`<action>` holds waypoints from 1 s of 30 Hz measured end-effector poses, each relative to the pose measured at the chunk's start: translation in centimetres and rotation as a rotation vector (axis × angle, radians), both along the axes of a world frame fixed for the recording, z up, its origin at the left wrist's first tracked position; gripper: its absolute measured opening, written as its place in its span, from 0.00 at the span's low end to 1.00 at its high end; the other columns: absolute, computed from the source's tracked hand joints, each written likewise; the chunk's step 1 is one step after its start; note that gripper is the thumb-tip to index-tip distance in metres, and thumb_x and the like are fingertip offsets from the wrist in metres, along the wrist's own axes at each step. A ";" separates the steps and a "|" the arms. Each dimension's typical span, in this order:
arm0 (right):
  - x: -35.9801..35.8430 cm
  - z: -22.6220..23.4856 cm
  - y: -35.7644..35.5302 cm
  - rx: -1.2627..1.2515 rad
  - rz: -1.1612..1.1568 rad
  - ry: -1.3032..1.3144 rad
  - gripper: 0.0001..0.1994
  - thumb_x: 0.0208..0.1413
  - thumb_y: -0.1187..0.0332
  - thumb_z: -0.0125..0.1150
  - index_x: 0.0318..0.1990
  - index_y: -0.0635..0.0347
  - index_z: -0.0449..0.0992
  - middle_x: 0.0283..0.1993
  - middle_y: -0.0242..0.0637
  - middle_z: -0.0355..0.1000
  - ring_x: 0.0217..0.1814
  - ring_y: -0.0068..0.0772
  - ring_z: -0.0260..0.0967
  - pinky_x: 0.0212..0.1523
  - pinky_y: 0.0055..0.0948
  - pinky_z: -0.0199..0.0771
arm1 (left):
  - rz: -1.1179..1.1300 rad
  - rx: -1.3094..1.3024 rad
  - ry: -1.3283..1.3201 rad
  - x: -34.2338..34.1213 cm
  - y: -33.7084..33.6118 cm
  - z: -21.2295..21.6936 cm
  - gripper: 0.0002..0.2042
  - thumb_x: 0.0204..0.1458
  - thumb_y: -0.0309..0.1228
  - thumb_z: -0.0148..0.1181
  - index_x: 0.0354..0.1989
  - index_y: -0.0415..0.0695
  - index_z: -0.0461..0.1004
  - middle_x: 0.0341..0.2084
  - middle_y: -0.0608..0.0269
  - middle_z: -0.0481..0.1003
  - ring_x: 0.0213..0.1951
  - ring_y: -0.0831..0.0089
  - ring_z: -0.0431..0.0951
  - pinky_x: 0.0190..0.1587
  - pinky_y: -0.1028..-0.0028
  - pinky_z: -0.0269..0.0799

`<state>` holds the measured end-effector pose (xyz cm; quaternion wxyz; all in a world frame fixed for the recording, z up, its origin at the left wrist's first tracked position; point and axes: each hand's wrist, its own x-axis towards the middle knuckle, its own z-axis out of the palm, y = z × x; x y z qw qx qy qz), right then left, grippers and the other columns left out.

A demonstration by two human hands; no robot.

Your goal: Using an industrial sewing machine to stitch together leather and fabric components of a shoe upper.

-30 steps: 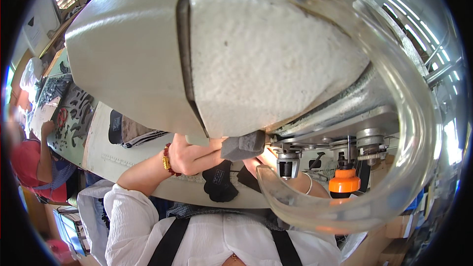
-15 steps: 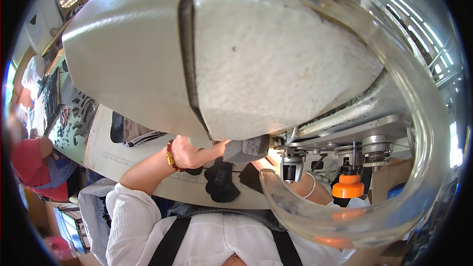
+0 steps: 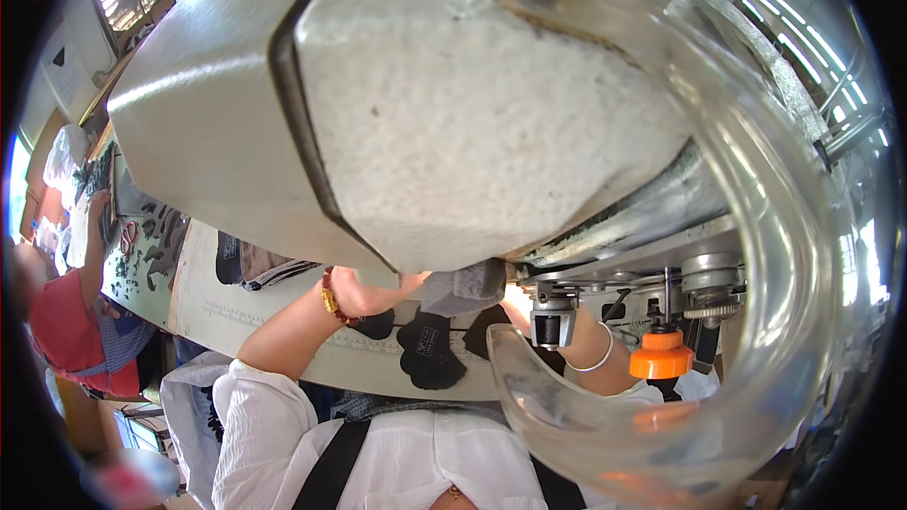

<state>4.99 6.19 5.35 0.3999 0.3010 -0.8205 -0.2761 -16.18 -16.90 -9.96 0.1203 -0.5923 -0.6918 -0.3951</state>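
My left hand (image 3: 364, 291), with a red and yellow bead bracelet at the wrist, reaches under the head of a white industrial sewing machine (image 3: 491, 132). Its fingers, partly hidden, grip the near end of a grey cloth piece (image 3: 463, 291) that looks thick and folded. My right hand (image 3: 517, 304) is brightly lit beside the far end of that cloth. Most of it is covered by the machine's presser parts (image 3: 550, 316), so its fingers do not show. A dark lobed cloth piece (image 3: 430, 351) with a printed patch lies on the table below.
A clear curved plastic guard (image 3: 803, 321) arches close on the right, near an orange knob (image 3: 661, 356). A stack of dark and brown cloth pieces (image 3: 260, 263) lies on the worktable (image 3: 213, 288). Far left, a co-worker in red (image 3: 71, 321) stands by a green table (image 3: 123, 269) with scissors.
The view has shifted slightly, so the machine sits further left. My hands and the grey cloth hold nearly the same place. The co-worker's arm now stretches over the green table.
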 end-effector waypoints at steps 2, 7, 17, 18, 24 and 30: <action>0.2 0.0 0.0 -0.004 -0.011 0.003 0.17 0.57 0.65 0.70 0.51 0.63 0.80 0.54 0.48 0.76 0.56 0.50 0.75 0.62 0.46 0.75 | 0.043 -0.042 -0.082 -0.5 -0.1 -1.5 0.11 0.50 0.28 0.74 0.42 0.40 0.83 0.42 0.56 0.83 0.40 0.60 0.86 0.42 0.63 0.84; 0.4 -0.2 -0.1 -0.020 -0.033 0.009 0.17 0.57 0.64 0.70 0.51 0.63 0.80 0.55 0.50 0.76 0.57 0.53 0.75 0.63 0.48 0.73 | 0.129 -0.059 0.135 -1.2 -0.3 -2.6 0.14 0.50 0.29 0.75 0.44 0.39 0.83 0.43 0.56 0.84 0.41 0.60 0.87 0.43 0.63 0.85; 0.7 -3.0 2.2 -0.086 -0.182 0.062 0.18 0.58 0.63 0.71 0.52 0.61 0.80 0.57 0.53 0.75 0.59 0.58 0.73 0.64 0.53 0.70 | 0.111 0.131 -0.147 0.2 2.0 3.4 0.17 0.47 0.24 0.75 0.47 0.39 0.81 0.43 0.54 0.84 0.42 0.56 0.86 0.44 0.61 0.82; 0.8 -3.8 2.7 -0.103 -0.211 0.069 0.18 0.58 0.63 0.72 0.52 0.61 0.80 0.57 0.53 0.75 0.59 0.58 0.73 0.65 0.53 0.70 | 0.160 0.106 -0.129 0.5 2.3 4.3 0.18 0.47 0.25 0.74 0.47 0.38 0.81 0.44 0.53 0.83 0.42 0.54 0.86 0.45 0.60 0.82; 0.4 -6.9 3.7 -0.260 -0.503 0.143 0.18 0.58 0.62 0.72 0.52 0.60 0.80 0.58 0.55 0.74 0.60 0.62 0.72 0.66 0.56 0.68 | 0.219 0.078 0.201 -0.6 2.8 9.9 0.20 0.46 0.24 0.68 0.51 0.40 0.81 0.46 0.50 0.82 0.45 0.49 0.82 0.48 0.56 0.79; 0.3 -1.3 1.6 -0.604 -0.343 -0.027 0.11 0.56 0.69 0.73 0.45 0.59 0.82 0.40 0.46 0.80 0.43 0.56 0.77 0.51 0.51 0.75 | 0.295 0.171 0.030 -1.1 0.3 14.1 0.14 0.50 0.19 0.66 0.46 0.38 0.82 0.37 0.53 0.83 0.39 0.56 0.84 0.43 0.65 0.81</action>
